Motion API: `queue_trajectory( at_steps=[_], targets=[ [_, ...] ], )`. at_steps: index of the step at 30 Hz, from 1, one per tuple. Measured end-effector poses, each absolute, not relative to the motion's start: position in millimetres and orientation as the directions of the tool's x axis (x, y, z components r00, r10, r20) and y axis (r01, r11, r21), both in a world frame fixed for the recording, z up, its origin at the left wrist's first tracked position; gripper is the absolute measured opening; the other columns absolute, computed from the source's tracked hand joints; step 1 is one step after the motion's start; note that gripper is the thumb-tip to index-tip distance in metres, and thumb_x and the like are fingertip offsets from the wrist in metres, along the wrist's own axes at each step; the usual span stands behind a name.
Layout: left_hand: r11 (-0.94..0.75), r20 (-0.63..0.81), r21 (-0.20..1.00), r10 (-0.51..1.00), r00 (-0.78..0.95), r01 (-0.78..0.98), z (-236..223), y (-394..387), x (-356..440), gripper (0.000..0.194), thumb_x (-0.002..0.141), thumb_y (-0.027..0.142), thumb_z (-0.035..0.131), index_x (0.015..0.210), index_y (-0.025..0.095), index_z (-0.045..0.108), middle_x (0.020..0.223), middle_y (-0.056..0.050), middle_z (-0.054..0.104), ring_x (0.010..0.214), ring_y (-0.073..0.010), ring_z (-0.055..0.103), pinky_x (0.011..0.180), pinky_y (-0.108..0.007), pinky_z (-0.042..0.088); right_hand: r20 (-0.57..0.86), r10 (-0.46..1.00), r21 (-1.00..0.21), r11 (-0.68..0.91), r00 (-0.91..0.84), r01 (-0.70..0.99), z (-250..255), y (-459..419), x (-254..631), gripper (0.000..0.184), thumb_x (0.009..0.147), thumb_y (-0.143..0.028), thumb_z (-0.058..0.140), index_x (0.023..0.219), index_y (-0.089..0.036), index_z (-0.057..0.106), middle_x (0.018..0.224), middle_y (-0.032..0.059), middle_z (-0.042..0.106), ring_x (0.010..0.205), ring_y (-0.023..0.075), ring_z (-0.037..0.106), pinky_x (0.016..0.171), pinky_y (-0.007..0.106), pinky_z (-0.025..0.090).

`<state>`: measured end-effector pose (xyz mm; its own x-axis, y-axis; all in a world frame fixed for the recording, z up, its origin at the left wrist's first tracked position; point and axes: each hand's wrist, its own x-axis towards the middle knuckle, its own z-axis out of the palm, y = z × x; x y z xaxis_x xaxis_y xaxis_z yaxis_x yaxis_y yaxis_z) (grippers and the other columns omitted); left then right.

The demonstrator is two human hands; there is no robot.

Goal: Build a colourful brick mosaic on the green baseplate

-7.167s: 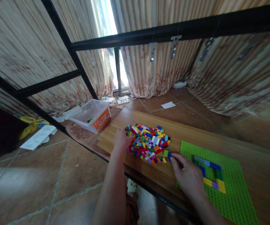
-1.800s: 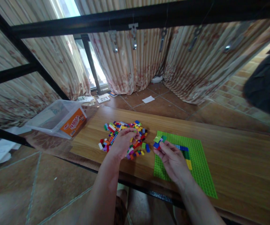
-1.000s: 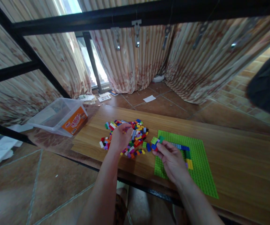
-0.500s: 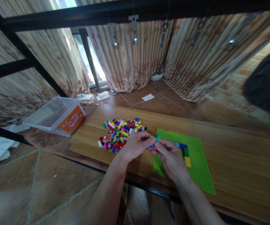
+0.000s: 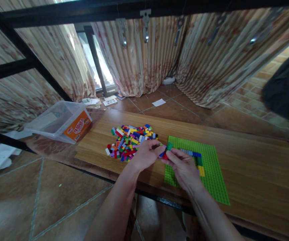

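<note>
My left hand (image 5: 148, 153) and my right hand (image 5: 183, 164) meet over the near-left edge of the green baseplate (image 5: 213, 180). Between their fingertips is a small cluster of toy building bricks (image 5: 168, 146), with green, blue and red parts showing. Both hands pinch it, and the fingers cover much of it. On the baseplate stands an outline of joined bricks (image 5: 200, 161) in grey-blue, blue, green and yellow, partly hidden behind my right hand. Left of the baseplate a heap of loose bricks (image 5: 126, 142) in many colours lies on the wooden tabletop, its near right side hidden by my left hand.
A clear plastic box (image 5: 56, 125) with an orange label stands at the left end of the table (image 5: 255, 167). A black metal frame (image 5: 134, 13) crosses above, in front of striped curtains (image 5: 139, 60). Papers (image 5: 158, 102) lie on the tiled floor. A dark object (image 5: 285, 87) is at the right.
My left hand has left the heap of loose bricks, moved right and joined my right hand at the brick cluster. In the last half second the cluster has turned, showing more red.
</note>
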<state>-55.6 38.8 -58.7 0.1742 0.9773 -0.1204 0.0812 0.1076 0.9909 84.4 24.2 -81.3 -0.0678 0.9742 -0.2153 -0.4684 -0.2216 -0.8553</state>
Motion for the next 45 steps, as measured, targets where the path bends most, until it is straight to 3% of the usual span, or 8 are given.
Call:
queue_trajectory(
  at_steps=[4, 8, 11, 15, 22, 33, 39, 45],
  targets=[
    [0.178, -0.173, 0.983, 0.981, 0.092, -0.049, -56, 40, -64, 0.027, 0.077, 0.040, 0.067, 0.069, 0.015, 0.059, 0.060, 0.003, 0.055, 0.054, -0.0087, 0.050, 0.053, -0.021, 0.039, -0.218, 0.975, -0.920, -0.195, 0.030, -0.339, -89, 25, 79, 0.030, 0.059, -0.039, 0.086, 0.079, -0.020, 0.076, 0.076, 0.0019, 0.075, 0.066, 0.0148, 0.067, 0.062, 0.029, 0.059],
    [0.205, -0.225, 0.949, 0.972, -0.062, -0.238, -51, 42, -81, 0.034, 0.069, 0.044, 0.077, 0.073, 0.014, 0.062, 0.064, 0.002, 0.059, 0.056, -0.0084, 0.055, 0.052, -0.018, 0.042, -0.067, 0.993, -0.995, -0.074, 0.096, 0.071, -96, 26, 81, 0.035, 0.069, -0.047, 0.076, 0.087, -0.017, 0.074, 0.079, 0.0058, 0.074, 0.070, 0.0204, 0.068, 0.065, 0.035, 0.058],
    [0.202, -0.232, 0.935, 0.970, -0.073, -0.291, -49, 44, -89, 0.035, 0.065, 0.042, 0.081, 0.073, 0.014, 0.063, 0.064, 0.002, 0.060, 0.057, -0.0085, 0.058, 0.053, -0.017, 0.044, 0.114, 0.991, -0.901, 0.073, 0.072, 0.427, -97, 26, 81, 0.032, 0.079, -0.045, 0.066, 0.093, -0.017, 0.074, 0.089, 0.0100, 0.075, 0.077, 0.0233, 0.069, 0.075, 0.039, 0.055],
    [0.228, -0.248, 0.934, 0.968, -0.038, -0.277, -49, 44, -88, 0.029, 0.067, 0.036, 0.081, 0.079, 0.013, 0.066, 0.066, 0.001, 0.063, 0.058, -0.0086, 0.059, 0.055, -0.018, 0.046, 0.200, 0.980, -0.771, 0.156, 0.002, 0.618, -95, 27, 77, 0.033, 0.083, -0.039, 0.059, 0.102, -0.015, 0.072, 0.093, 0.0124, 0.075, 0.078, 0.0244, 0.070, 0.077, 0.039, 0.053],
    [0.257, -0.267, 0.933, 0.964, -0.009, -0.254, -46, 41, -87, 0.027, 0.069, 0.028, 0.080, 0.087, 0.013, 0.067, 0.071, 0.000, 0.067, 0.063, -0.0104, 0.062, 0.060, -0.021, 0.048, 0.096, 0.993, -0.890, 0.118, -0.073, 0.440, -100, 24, 83, 0.043, 0.086, -0.038, 0.055, 0.121, -0.014, 0.063, 0.096, 0.0107, 0.075, 0.081, 0.0225, 0.072, 0.075, 0.037, 0.057],
    [0.303, -0.289, 0.934, 0.952, 0.096, -0.191, -46, 39, -77, 0.026, 0.071, 0.030, 0.079, 0.088, 0.013, 0.067, 0.079, -0.002, 0.067, 0.068, -0.0106, 0.064, 0.061, -0.020, 0.047, 0.108, 0.994, -0.978, 0.112, -0.030, 0.178, -97, 23, 88, 0.042, 0.086, -0.047, 0.062, 0.115, -0.017, 0.065, 0.102, 0.0107, 0.073, 0.090, 0.0227, 0.070, 0.078, 0.037, 0.059],
    [0.236, -0.197, 0.951, 0.960, 0.199, -0.197, -56, 39, -54, 0.032, 0.072, 0.041, 0.076, 0.086, 0.014, 0.065, 0.077, 0.000, 0.063, 0.065, -0.0087, 0.057, 0.062, -0.020, 0.046, 0.172, 0.985, -0.982, 0.169, 0.024, 0.081, -89, 26, 90, 0.032, 0.081, -0.039, 0.069, 0.107, -0.020, 0.070, 0.095, 0.0055, 0.074, 0.083, 0.0182, 0.069, 0.078, 0.034, 0.057],
    [0.058, -0.068, 0.997, 0.982, 0.177, 0.057, -60, 40, -47, 0.022, 0.086, 0.036, 0.059, 0.080, 0.015, 0.062, 0.070, 0.000, 0.060, 0.064, -0.0119, 0.055, 0.062, -0.024, 0.046, 0.143, 0.989, -0.987, 0.142, 0.019, 0.073, -90, 28, 97, 0.026, 0.080, -0.037, 0.070, 0.100, -0.022, 0.076, 0.088, 0.0037, 0.073, 0.073, 0.0159, 0.065, 0.066, 0.031, 0.057]
  ],
)
